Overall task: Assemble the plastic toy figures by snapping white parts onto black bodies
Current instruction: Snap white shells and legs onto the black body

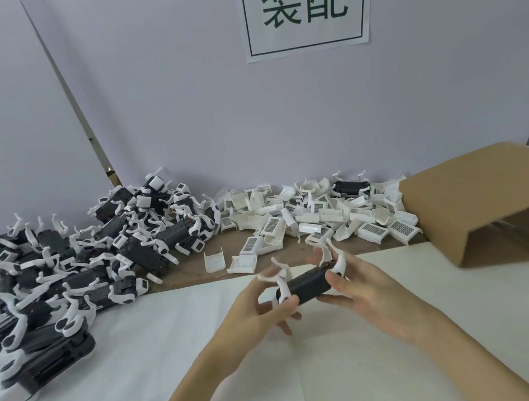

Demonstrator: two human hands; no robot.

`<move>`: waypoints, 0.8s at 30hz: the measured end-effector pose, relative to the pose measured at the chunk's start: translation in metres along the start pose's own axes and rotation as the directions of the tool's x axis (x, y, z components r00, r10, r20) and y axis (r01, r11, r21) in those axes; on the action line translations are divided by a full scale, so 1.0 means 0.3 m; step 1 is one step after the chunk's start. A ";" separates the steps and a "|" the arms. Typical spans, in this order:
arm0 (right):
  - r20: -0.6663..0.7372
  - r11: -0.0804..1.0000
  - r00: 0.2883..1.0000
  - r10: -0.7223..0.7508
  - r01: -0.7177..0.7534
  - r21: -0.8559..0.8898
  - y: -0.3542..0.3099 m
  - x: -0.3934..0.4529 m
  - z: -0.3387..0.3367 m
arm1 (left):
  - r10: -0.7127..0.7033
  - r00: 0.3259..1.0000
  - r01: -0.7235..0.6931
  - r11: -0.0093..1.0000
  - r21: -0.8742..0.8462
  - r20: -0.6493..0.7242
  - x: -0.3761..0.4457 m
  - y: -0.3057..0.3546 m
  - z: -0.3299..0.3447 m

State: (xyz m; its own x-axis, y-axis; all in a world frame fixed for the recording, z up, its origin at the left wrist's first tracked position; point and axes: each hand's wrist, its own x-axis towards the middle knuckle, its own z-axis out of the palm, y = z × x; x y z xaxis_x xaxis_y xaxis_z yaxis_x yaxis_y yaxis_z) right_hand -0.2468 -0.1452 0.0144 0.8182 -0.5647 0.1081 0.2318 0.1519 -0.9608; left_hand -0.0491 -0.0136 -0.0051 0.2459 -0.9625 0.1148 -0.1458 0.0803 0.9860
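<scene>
Mid-assembly: we hold one black body (pixel 307 284) above the near worktop (pixel 179 370), the left hand (pixel 259 308) pinching its left end and the right hand (pixel 356 286) gripping its right end, white legs (pixel 277 278) already fitted at both ends. We judge the next move to be fetching a white shell from the far pile of white parts (pixel 322 222) and pressing it squarely on until it snaps.

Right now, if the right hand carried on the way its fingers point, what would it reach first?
Probably the heap of loose white parts behind the black body that the right hand grips, though depth is hard to judge.
</scene>
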 end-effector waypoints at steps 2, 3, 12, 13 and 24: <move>0.060 0.996 0.998 0.033 -0.038 0.080 -0.013 -0.008 -0.001 | -0.029 0.999 0.028 0.998 0.059 0.021 -0.006 -0.010 -0.011; 0.060 0.978 0.995 0.076 -0.086 0.191 -0.020 -0.011 0.000 | 0.014 1.000 -0.015 0.994 0.110 0.012 -0.008 -0.013 -0.009; -0.037 0.906 0.905 0.423 -0.423 0.015 -0.026 -0.009 0.015 | 0.456 0.890 -0.405 0.775 0.486 0.015 0.002 -0.025 0.028; -0.082 0.906 0.903 0.422 -0.423 -0.002 -0.021 -0.008 0.016 | 0.457 0.889 -0.394 0.769 0.503 -0.002 0.001 -0.030 0.029; -0.195 0.999 0.981 0.020 -0.026 -0.025 -0.027 -0.011 0.046 | 0.042 0.992 -0.041 0.999 -0.015 0.118 -0.018 0.007 -0.002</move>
State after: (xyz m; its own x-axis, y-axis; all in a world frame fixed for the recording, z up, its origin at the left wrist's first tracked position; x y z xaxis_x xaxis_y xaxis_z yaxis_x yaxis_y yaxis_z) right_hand -0.2441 -0.1332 0.0252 0.7048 -0.7085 0.0367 0.1973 0.1460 -0.9694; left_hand -0.0501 -0.0079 -0.0037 0.1248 -0.9821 0.1412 -0.1414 0.1233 0.9822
